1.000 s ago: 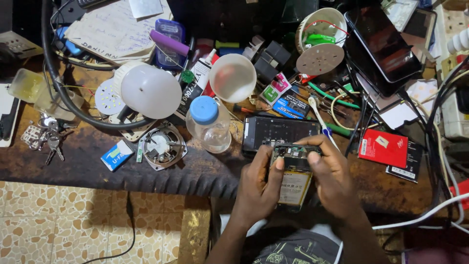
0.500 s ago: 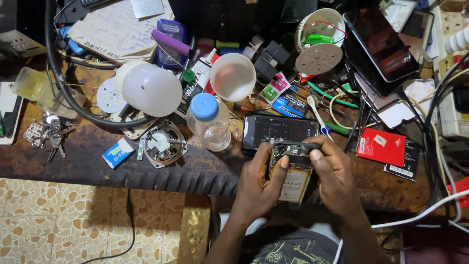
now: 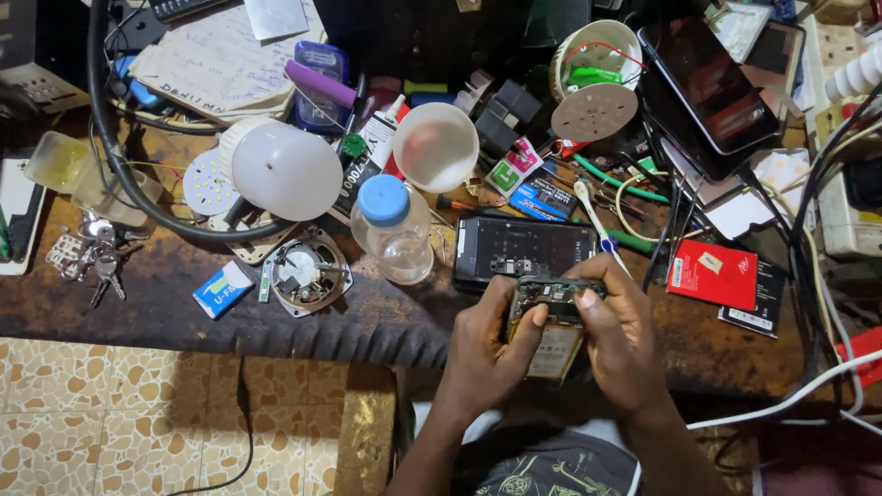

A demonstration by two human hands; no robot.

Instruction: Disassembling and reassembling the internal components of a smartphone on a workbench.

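While both hands are clasping the opened phone (image 3: 551,321), the right hand (image 3: 617,342) is pressing its top edge. Since a second ago, the left hand (image 3: 485,354) is gripping slightly lower, just below a second opened handset (image 3: 524,250).

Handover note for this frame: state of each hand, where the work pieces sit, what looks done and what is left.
Left hand: grips the opened phone by its left edge, thumb on its face.
Right hand: holds its right side, thumb pressing the circuit board at the top.
Phone is held just above the bench edge; its battery is exposed. A dark phone panel lies on the bench just behind.
Done: phone is open.
Left: phone not yet closed up.
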